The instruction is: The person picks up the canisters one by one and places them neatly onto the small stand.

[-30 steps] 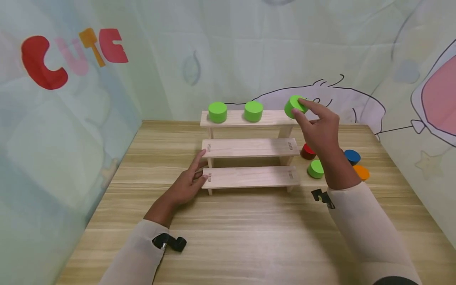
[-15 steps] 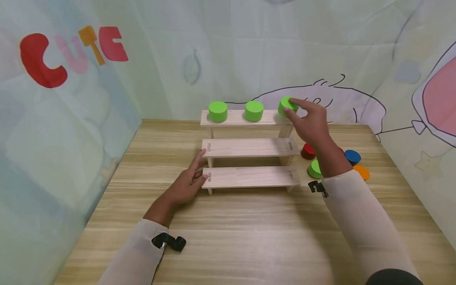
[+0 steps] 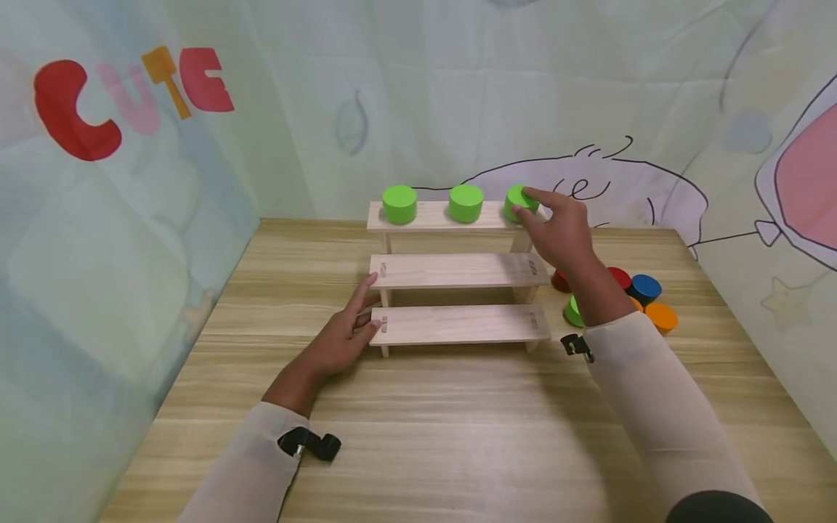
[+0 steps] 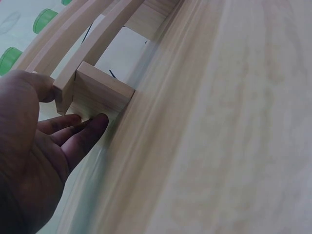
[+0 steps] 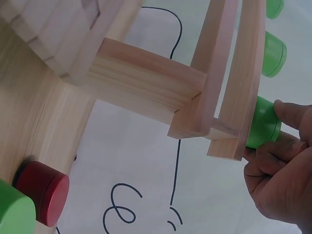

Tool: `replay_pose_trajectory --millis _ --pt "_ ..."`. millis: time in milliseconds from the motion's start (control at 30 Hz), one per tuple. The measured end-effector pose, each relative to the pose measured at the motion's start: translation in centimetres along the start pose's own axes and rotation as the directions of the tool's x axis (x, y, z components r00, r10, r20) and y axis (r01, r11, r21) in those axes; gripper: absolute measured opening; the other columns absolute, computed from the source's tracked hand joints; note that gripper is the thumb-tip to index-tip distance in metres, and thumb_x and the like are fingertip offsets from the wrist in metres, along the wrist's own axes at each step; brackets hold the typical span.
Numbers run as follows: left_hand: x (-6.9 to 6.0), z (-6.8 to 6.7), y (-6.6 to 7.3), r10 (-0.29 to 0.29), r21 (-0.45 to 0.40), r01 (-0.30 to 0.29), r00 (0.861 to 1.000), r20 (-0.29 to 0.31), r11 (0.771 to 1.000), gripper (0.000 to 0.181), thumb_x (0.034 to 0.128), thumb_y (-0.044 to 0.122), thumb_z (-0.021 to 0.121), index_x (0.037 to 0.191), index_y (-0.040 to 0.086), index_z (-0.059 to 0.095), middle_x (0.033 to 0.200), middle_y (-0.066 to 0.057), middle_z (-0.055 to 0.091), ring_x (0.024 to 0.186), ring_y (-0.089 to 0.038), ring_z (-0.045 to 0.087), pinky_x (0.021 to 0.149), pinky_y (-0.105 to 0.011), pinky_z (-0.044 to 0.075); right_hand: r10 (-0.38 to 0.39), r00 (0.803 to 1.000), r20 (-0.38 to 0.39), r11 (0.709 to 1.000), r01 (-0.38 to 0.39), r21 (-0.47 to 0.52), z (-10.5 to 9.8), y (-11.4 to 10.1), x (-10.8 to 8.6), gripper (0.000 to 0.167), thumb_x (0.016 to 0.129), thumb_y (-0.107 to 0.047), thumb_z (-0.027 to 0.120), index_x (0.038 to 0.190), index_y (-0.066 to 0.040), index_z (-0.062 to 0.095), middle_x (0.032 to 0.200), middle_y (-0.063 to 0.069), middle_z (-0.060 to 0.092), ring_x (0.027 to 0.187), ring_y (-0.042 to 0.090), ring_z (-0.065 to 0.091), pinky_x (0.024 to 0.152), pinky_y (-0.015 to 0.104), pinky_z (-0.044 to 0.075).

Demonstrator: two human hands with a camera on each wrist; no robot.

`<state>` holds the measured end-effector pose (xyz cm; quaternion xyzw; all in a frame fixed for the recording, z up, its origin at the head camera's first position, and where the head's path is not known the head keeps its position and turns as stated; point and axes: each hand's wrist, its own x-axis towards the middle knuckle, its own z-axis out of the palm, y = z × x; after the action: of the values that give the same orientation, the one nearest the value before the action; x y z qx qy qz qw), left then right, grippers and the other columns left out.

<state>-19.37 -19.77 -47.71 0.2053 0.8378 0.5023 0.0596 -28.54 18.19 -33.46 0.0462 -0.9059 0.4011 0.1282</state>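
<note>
A pale wooden three-step stand [image 3: 458,270] stands on the table. Two green round blocks [image 3: 399,205] sit apart on its top step. At that step's right end my right hand [image 3: 561,231] pinches a third green block [image 3: 516,200] between thumb and fingers. The right wrist view shows this block [image 5: 262,122] with its base against the top board. My left hand [image 3: 336,343] rests at the stand's left end, thumb touching the lowest step's edge. In the left wrist view its other fingers [image 4: 87,141] lie fairly straight beside the leg.
Right of the stand lie a green block [image 3: 574,312], red blocks [image 3: 617,277], a blue block [image 3: 646,289] and orange blocks [image 3: 662,318], partly hidden by my right forearm. A printed cloth backdrop [image 3: 418,102] rises behind the table [image 3: 445,436].
My right hand has moved left and down with its green block, from above the top step's right end onto the step. My left hand stays in place.
</note>
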Motion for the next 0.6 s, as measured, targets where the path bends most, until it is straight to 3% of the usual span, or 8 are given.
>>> replay_pose_trajectory --millis 300,600 --pt "0.04 0.05 -0.1 0.007 0.007 -0.007 1.0 -0.002 1.0 0.082 0.1158 0.015 0.052 0.176 0.04 0.002 0.175 -0.027 0.035 0.151 -0.048 0.053 0.119 -0.063 0.05 0.011 1.0 0.009 1.0 -0.011 -0.017 -0.15 0.07 -0.01 0.058 0.107 -0.034 0.073 0.159 -0.015 0.058 0.167 0.015 0.054 0.162 0.037 0.043 0.131 0.059 0.039" --pt "-0.01 -0.02 0.1 0.004 0.01 -0.004 1.0 0.0 1.0 0.082 0.1161 0.016 0.052 0.177 0.039 0.001 0.176 -0.027 0.033 0.151 -0.048 0.053 0.12 -0.063 0.049 0.012 1.0 0.017 1.0 -0.013 0.005 -0.49 0.09 -0.25 0.076 0.101 -0.029 0.081 0.166 -0.011 0.047 0.17 0.016 0.05 0.163 0.037 0.04 0.134 0.06 0.034"
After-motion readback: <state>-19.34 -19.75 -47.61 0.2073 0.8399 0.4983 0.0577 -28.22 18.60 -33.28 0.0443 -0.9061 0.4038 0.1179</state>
